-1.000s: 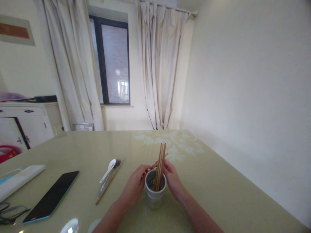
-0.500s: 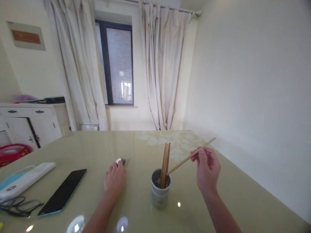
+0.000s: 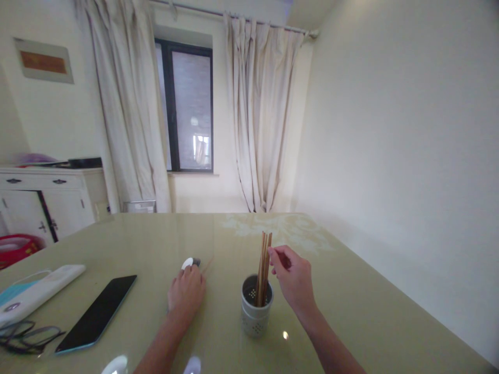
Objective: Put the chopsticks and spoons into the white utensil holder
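Note:
A grey perforated utensil cup (image 3: pixel 255 323) stands upright on the table with several brown wooden chopsticks (image 3: pixel 262 270) in it, leaning slightly right. My right hand (image 3: pixel 294 275) is beside them, thumb and fingertips pinched on a chopstick near its upper end. Left of the cup, my left hand (image 3: pixel 187 287) rests low on the table with its fingers curled down. Just beyond its fingers shows a small white-and-dark object (image 3: pixel 190 263). A thin, faint stick (image 3: pixel 209 264) juts out to the right of these fingers; whatever lies under the palm is hidden.
On the left of the glossy table (image 3: pixel 156 244) lie a black phone (image 3: pixel 97 312), a white device (image 3: pixel 42 292) and dark-framed glasses (image 3: pixel 29 336). A white cabinet (image 3: pixel 66 202) and a red basket (image 3: pixel 17 250) stand beyond. A wall (image 3: pixel 405 156) runs along the right side.
My right hand has moved left to the cup. The chopstick it held slanted outside is now upright among the others. My left hand has stayed in about the same place.

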The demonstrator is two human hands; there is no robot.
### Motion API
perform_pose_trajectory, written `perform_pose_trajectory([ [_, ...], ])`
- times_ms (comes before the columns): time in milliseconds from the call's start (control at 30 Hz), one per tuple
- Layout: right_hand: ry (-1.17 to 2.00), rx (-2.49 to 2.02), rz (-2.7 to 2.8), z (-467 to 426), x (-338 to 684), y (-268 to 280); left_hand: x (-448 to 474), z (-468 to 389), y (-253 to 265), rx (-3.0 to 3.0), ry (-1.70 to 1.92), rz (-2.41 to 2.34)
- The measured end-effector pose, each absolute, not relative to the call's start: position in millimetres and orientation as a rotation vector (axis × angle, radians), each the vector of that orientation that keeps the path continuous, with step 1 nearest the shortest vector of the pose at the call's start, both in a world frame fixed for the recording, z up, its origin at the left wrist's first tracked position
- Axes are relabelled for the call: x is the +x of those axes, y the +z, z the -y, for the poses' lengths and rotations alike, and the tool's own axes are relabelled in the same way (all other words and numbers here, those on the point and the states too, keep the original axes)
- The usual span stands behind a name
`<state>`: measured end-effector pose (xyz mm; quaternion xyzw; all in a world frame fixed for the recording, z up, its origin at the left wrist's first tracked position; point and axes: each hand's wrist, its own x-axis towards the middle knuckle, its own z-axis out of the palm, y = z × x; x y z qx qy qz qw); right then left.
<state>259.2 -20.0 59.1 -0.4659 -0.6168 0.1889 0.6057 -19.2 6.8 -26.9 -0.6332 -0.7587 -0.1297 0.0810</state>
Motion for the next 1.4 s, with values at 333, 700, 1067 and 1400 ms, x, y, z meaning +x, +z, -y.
perform_pose_trajectory([
  [333, 0.834, -1.001, 1.018, -18.1, 261.9, 8.5, 17.1, -2.1, -20.0, -2.32, -0.994, 2.19],
  [700, 1.437, -0.823, 1.231, -9.2, 231.5, -8.5, 48.2, 7.7, -18.1, -2.827, -1.807, 1.713],
  [1067, 0.442, -0.691, 0.839, -9.1, 294.9, 51.1, 49.0, 33.0, 20.6, -2.729, -2.106, 1.803],
  [1400, 0.439, -0.618, 0.851, 10.3, 296.6, 59.8, 64.4, 43.4, 7.3, -3.073, -1.999, 1.547],
])
